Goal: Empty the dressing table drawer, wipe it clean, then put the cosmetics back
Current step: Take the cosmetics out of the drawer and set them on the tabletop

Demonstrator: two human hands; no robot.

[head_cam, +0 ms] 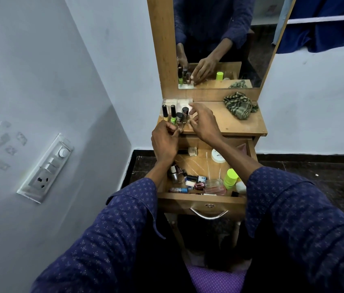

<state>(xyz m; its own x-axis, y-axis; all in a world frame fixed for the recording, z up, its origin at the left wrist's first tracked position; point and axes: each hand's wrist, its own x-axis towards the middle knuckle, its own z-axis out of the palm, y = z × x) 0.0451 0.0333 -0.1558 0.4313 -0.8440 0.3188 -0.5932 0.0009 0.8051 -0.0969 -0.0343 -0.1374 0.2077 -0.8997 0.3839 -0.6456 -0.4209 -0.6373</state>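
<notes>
The wooden drawer [200, 200] of the dressing table stands pulled out, with several nail polish bottles [190, 182], a lime green bottle [230, 178] and a white jar [217, 155] lying inside. On the tabletop [230, 123] several nail polish bottles [174, 116] stand upright beside a clear plastic box [177, 102]. My left hand [164, 142] pinches a small clear bottle at the tabletop's front edge. My right hand [203, 121] hovers over the standing bottles with fingers spread and relaxed.
A crumpled green checked cloth [239, 107] lies at the back right of the tabletop. A mirror [219, 39] rises behind it. A switch panel [46, 168] is on the left wall. A purple seat [215, 280] is below.
</notes>
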